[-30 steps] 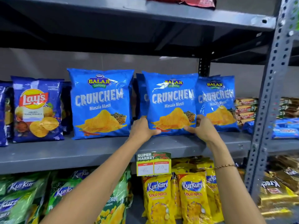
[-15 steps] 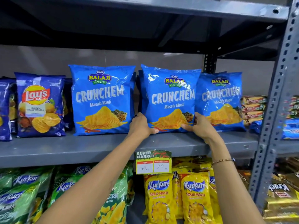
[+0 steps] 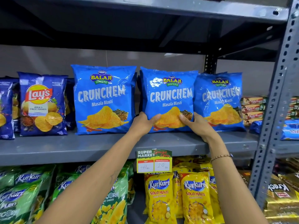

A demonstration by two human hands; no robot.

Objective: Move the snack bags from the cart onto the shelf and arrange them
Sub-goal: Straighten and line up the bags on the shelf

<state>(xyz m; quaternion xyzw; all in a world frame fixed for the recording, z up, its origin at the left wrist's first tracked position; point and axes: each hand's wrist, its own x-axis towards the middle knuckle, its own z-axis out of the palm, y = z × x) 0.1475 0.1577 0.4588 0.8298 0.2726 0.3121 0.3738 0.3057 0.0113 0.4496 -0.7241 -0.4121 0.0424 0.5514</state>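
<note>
- While both hands pinch its lower corners, the middle glossy blue plastic crisp bag stands upright on the grey metal shelf, apparently being squared into line
- Left hand and right hand each hold this bag narrowly, thumbs in front
- Print reads "BALAJI WAFERS CRUNCHEM Masala Masti"
- Green shelf-edge price tag reads "SUPER MARKET", 40 and 20

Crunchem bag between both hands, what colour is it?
Bright blue, with yellow ridged chips pictured, on the middle Crunchem bag; head view.

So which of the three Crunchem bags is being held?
The middle Crunchem bag: left hand and right hand grip its lower corners; the others stand untouched.
</note>
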